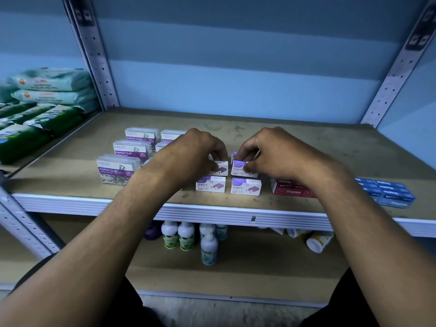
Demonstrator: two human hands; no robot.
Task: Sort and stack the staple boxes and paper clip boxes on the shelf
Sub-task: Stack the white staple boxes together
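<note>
Both hands pinching purple staple boxes on the shelf (306,142) — left hand (195,152) grips one (220,168), right hand (266,152) its neighbour (239,169) — squaring the back row behind the front pair; paper clip boxes (118,169) grouped left.

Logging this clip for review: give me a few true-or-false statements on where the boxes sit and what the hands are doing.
1. Each hand grips a white staple box. True: left hand on one, right hand on another.
2. The paper clip boxes lie right of the staples. False: left.
3. The red staple box stands on the blue boxes. False: beside them, on the shelf.
4. Bottles stand on the shelf below. True.
</note>
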